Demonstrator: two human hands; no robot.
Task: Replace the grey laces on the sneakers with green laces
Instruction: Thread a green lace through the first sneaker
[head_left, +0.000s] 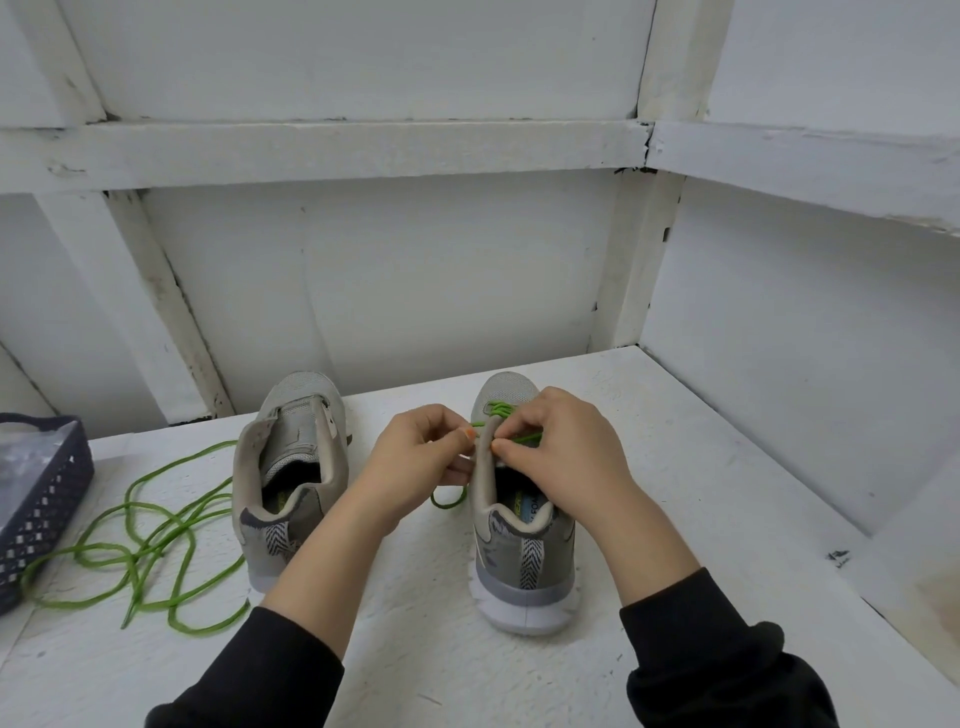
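Observation:
Two grey sneakers stand heel-toward-me on a white table (701, 467). The left sneaker (293, 483) has no lace. The right sneaker (524, 540) carries a green lace (501, 409) threaded through its front eyelets. My left hand (421, 462) pinches the left edge of that shoe's opening, where a loop of the lace hangs below the fingers. My right hand (558, 447) pinches the green lace at the tongue. A second, loose green lace (140, 540) lies tangled on the table left of the shoes.
A dark blue perforated basket (39, 504) with clear plastic inside sits at the table's left edge. White walls with wooden framing close in behind and on the right. Bare tabletop lies right of the right sneaker.

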